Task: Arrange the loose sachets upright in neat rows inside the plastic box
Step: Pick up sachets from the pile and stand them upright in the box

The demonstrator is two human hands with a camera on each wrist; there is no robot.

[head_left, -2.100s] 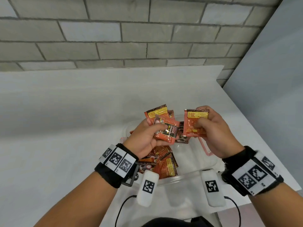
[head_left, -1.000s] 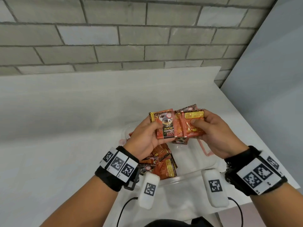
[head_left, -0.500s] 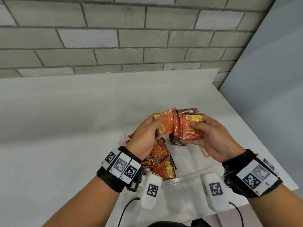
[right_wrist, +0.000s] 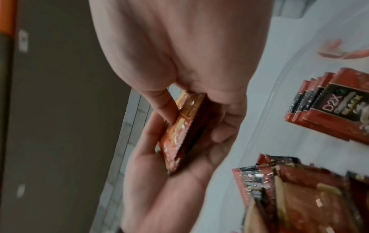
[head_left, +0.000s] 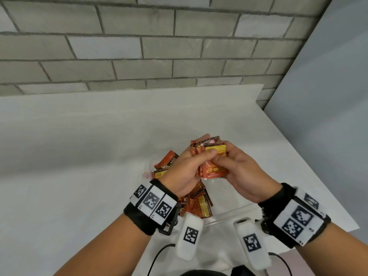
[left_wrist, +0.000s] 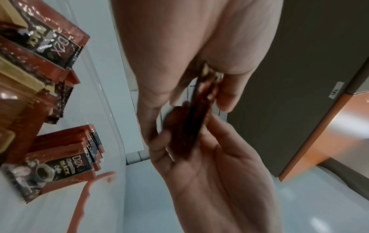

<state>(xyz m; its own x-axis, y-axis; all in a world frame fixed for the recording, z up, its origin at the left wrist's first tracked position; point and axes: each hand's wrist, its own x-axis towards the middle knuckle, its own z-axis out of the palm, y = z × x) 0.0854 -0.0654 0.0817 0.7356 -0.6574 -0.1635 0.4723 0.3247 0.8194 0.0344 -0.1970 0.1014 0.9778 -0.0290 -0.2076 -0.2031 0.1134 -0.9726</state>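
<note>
Both hands meet above the clear plastic box (head_left: pixel 225 218) and hold one stack of orange-red sachets (head_left: pixel 214 169) between them. My left hand (head_left: pixel 199 158) grips the stack from the left, thumb across its front. My right hand (head_left: pixel 231 156) pinches it from the right. In the left wrist view the sachet stack (left_wrist: pixel 191 119) shows edge-on between the fingers of both hands. In the right wrist view the sachet stack (right_wrist: pixel 179 134) is seen the same way. Several loose sachets (head_left: pixel 198 205) lie jumbled in the box's left part, partly hidden by my left wrist.
The box sits on a white table (head_left: pixel 79 156) close to its near right edge, with a brick wall (head_left: pixel 139 46) behind and a grey panel (head_left: pixel 328 96) on the right. A pink clip (left_wrist: pixel 85 197) hangs at the box's side. More sachets (right_wrist: pixel 329 108) lie flat on the box floor.
The sachets held apart in each hand have been brought together into one stack. Both hands now close around it, a little higher and further right.
</note>
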